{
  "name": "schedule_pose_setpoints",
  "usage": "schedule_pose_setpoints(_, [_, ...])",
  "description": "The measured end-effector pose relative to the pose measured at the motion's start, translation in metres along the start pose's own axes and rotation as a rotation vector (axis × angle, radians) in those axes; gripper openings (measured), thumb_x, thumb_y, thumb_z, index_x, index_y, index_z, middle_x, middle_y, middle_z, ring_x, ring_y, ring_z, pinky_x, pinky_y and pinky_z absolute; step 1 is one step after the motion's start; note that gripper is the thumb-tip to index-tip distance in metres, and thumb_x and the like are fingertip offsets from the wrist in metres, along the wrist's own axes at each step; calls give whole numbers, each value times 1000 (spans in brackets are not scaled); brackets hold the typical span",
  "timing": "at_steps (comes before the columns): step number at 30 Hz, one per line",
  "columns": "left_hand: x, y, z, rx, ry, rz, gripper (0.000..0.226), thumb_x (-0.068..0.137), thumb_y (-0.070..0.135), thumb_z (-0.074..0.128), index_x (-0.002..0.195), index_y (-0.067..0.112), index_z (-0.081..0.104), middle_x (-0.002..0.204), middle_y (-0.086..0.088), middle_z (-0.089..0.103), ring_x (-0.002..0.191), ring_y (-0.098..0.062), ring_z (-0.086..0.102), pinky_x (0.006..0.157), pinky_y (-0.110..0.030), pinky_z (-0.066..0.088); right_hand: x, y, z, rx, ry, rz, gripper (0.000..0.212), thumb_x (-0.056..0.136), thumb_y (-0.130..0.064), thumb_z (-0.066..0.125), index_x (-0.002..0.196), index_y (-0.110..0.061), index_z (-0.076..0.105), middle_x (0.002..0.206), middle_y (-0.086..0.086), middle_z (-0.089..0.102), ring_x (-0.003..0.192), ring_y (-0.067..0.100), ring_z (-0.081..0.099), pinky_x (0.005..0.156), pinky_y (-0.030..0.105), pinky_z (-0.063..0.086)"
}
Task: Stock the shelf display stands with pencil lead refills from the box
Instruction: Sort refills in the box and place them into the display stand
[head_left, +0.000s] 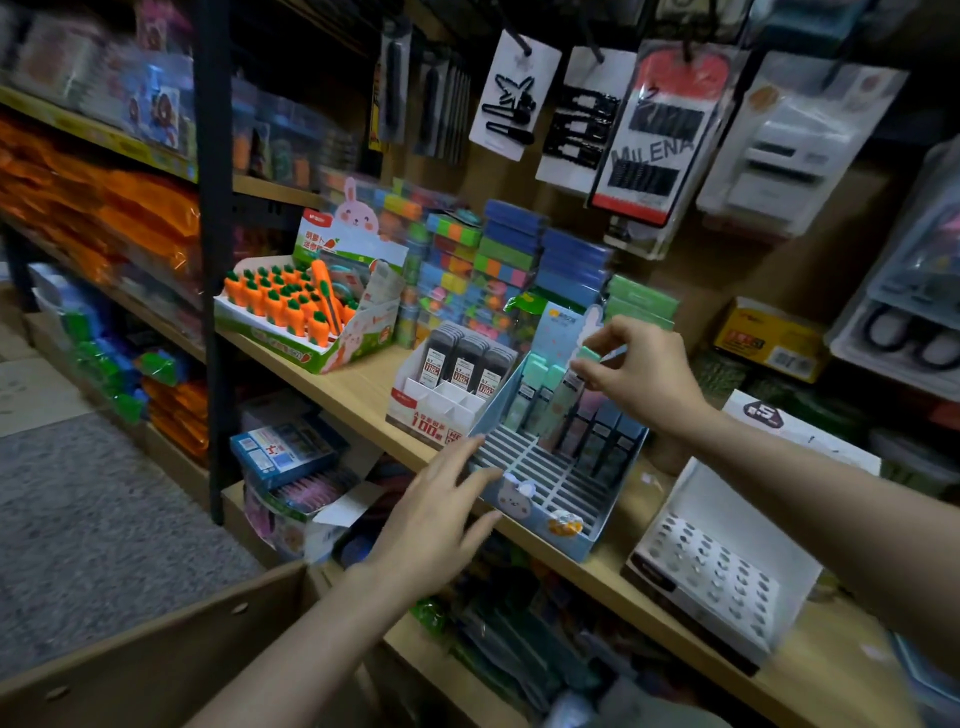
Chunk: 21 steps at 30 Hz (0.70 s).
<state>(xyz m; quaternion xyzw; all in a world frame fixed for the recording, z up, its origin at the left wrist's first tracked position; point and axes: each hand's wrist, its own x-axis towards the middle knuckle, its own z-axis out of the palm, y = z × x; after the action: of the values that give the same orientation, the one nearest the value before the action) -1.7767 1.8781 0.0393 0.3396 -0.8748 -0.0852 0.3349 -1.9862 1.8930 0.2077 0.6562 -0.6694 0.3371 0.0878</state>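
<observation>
A light blue display stand (563, 538) with a slotted white grid sits at the shelf's front edge. Several pastel lead refill cases (545, 395) stand in its back rows. My right hand (641, 371) is above those rows, pinching the top of a mint green refill case (589, 355). My left hand (441, 512) is open, its fingers spread against the stand's front left corner. Left of it, a white display stand (421, 405) holds dark refill cases (462, 364) in its back row. The brown cardboard box (156, 654) is at the bottom left, its inside hidden.
A carrot-eraser display (306, 317) stands left on the wooden shelf (358, 395). A white stand with round holes (722, 566) sits right. Stacks of colourful blocks (483, 270) fill the back. Hair-clip cards (514, 93) hang overhead. Lower shelves hold more stock.
</observation>
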Motion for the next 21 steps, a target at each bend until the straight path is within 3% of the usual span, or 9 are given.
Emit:
schedule_pose_setpoints(3, [-2,-3,2,-15,17,-20,46,97,43,51,140,28,44,161,5,9,150,-13,4,119,-33,22,6,3,19,-69,-5,-32,21,86,-23,75,97,-10,64,93,4,67,80,17,65,73,30,52])
schedule_pose_setpoints(9, [0,-8,-1,-84,2,-25,45,98,40,50,140,27,42,160,10,9,148,-7,8,109,-27,35,21,1,38,-95,27,-7,20,87,-22,73,97,-7,63,92,9,66,83,23,62,76,38,53])
schedule_pose_setpoints(21, [0,-6,-3,-59,-23,-12,52,97,29,52,143,42,32,161,8,5,148,-13,8,108,-33,38,12,4,42,-98,24,-47,20,83,-31,77,92,-16,67,84,-2,66,79,15,63,74,41,57])
